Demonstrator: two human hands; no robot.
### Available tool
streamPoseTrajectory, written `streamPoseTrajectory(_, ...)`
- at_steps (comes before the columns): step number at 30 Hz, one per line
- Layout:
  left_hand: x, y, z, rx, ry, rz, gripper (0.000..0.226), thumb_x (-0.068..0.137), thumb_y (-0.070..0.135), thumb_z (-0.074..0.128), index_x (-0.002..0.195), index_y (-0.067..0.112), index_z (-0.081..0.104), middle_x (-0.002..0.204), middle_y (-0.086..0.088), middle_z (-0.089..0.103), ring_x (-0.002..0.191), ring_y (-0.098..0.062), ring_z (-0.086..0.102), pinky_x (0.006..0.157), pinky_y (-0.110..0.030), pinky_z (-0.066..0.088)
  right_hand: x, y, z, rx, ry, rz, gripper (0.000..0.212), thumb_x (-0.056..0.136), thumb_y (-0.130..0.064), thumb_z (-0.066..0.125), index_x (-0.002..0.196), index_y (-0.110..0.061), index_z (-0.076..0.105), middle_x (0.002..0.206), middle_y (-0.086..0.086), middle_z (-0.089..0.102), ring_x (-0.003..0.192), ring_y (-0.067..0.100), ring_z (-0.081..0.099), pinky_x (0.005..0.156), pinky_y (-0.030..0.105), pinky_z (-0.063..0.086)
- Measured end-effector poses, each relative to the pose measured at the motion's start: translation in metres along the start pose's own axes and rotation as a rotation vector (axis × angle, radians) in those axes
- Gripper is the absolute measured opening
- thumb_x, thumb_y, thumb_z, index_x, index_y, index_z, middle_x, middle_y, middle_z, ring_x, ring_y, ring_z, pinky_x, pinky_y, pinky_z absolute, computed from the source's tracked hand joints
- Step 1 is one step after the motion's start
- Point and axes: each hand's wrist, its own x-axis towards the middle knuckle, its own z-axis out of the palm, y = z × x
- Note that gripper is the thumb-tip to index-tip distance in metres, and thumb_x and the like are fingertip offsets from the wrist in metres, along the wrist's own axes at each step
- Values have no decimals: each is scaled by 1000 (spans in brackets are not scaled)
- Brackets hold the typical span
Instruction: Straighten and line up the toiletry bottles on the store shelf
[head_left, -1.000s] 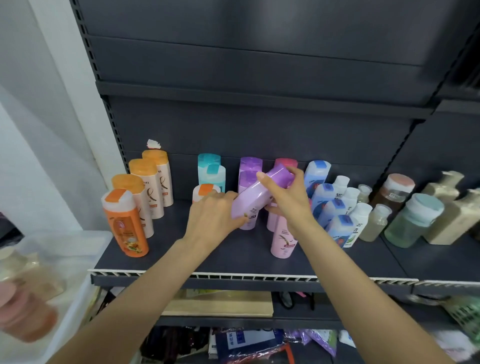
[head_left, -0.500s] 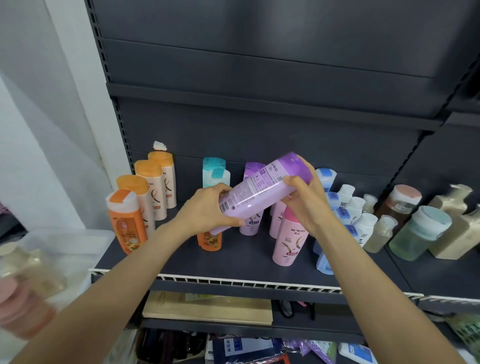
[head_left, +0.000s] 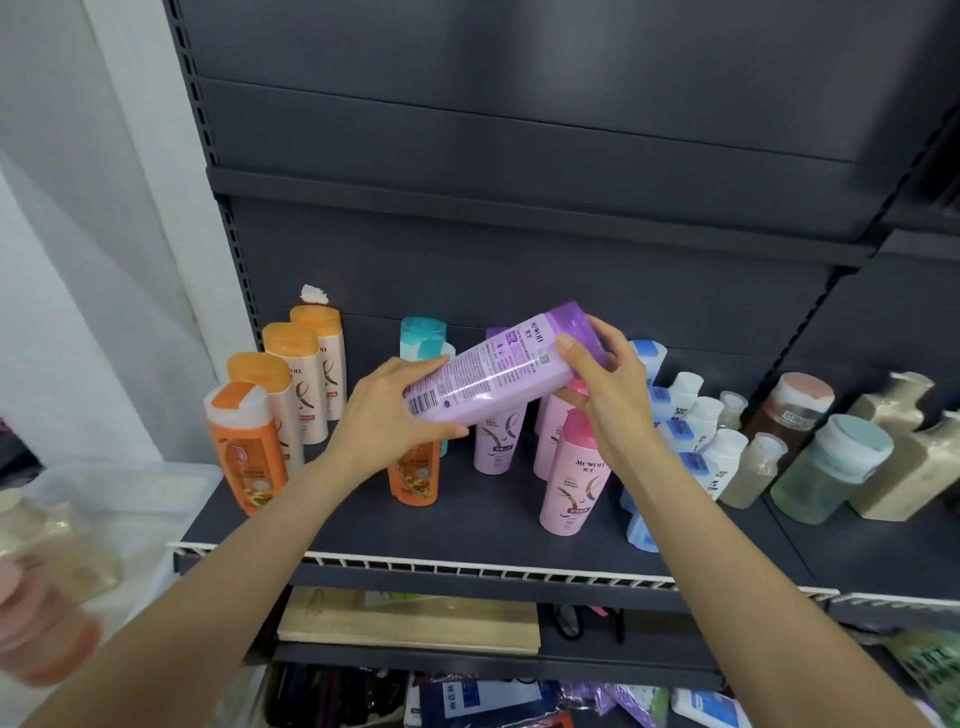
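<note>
Two hands, left hand (head_left: 387, 421) and right hand (head_left: 605, 387), grip a tilted purple bottle (head_left: 493, 371) by its ends above the shelf (head_left: 467, 535).

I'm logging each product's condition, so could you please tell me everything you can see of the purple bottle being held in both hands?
The purple bottle is glossy lilac plastic with a darker translucent purple cap. It is held off the shelf, tilted, cap up and to the right. Its back label faces the camera: small print, a barcode near the base, a QR code near the cap. The left hand grips the base end; the right hand holds the cap end. The cap looks closed.
</note>
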Motion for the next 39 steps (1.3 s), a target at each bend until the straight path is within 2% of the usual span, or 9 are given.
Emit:
streamPoseTrajectory(6,2,2,3,-339,-141,-144,58,78,28,72,132,28,50,117,12,54,100,-2,51,70,-7,41,2,3,5,210,-159,18,64,85,-4,64,138,-16,31,102,-5,68,105,15,62,96,38,49)
streamPoseTrajectory(12,2,8,8,-599,-296,-179,37,90,27,57,124,37,46,120,1,55,102,-13,59,73,-17,50,6,-3,14,18,49,38,58,79,-16,73,127,-15,40,101,-3,60,94,13,65,76,33,59)
streamPoseTrajectory(16,4,2,8,-483,-372,-184,62,68,43,78,123,35,50,120,2,54,108,-14,56,80,-23,52,11,-4,15,-73,137,111,66,71,-27,81,121,-7,43,112,7,60,95,17,66,66,35,60)
streamPoseTrajectory(18,6,1,6,-447,-353,-176,55,75,33,74,124,31,50,116,4,57,105,-10,56,75,-18,50,11,-1,12,-93,108,130,70,72,-28,80,126,-6,42,118,10,60,100,19,65,68,36,60)
streamPoseTrajectory(22,9,-3,-1,-560,-331,-248,25,88,26,61,110,36,56,104,9,64,91,-1,63,64,-14,51,7,3,1,31,-1,74,44,86,-18,67,124,-6,49,104,7,66,96,21,67,73,32,59)
streamPoseTrajectory(27,4,-10,3,-604,-387,-366,36,90,36,54,125,25,55,114,-1,65,105,-16,63,89,-34,52,10,3,1,-33,15,98,21,86,-20,68,99,-7,58,108,20,66,98,30,67,64,34,58)
streamPoseTrajectory(30,3,-11,9,-639,-358,-375,32,92,34,52,123,28,57,112,1,66,102,-13,63,82,-29,52,15,0,6,-111,85,80,26,81,-21,74,89,-10,52,109,27,60,88,27,67,55,31,57)
streamPoseTrajectory(34,4,-10,20,-572,-318,-299,34,87,31,63,119,38,55,112,1,63,101,-7,61,80,-18,48,21,-8,16,-239,174,18,36,76,-28,77,93,-11,51,84,4,47,88,27,66,59,41,60)
streamPoseTrajectory(39,9,-10,28,-455,-309,-264,53,77,27,74,125,30,53,111,4,61,101,-10,61,87,-27,51,22,-10,19,-399,138,-42,46,75,-26,78,112,-11,55,83,-5,49,82,18,60,60,43,60)
